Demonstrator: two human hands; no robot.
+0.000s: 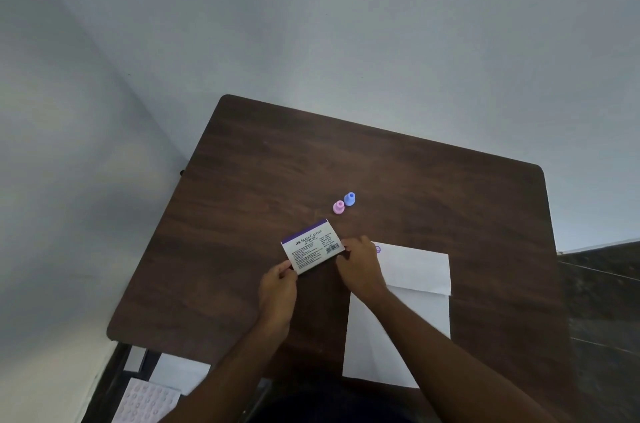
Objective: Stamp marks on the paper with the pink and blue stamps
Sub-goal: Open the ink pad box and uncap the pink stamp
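Note:
A small pink stamp [338, 207] and a small blue stamp [349, 199] stand side by side on the dark wooden table [277, 162], beyond my hands. A white and purple stamp pad box [310, 247] is held just above the table. My left hand [278, 287] pinches its near left corner and my right hand [358, 265] grips its right end. The white paper [412, 301] lies at the right, creased across its upper part, partly under my right forearm. A purple stamped mark [377, 249] sits at its top left corner.
The table stands against pale walls at the back and left. Below the table's near left edge lie a white sheet [180, 372] and a pale pink dotted sheet [145, 402]. A dark tiled floor [602, 318] shows at the right.

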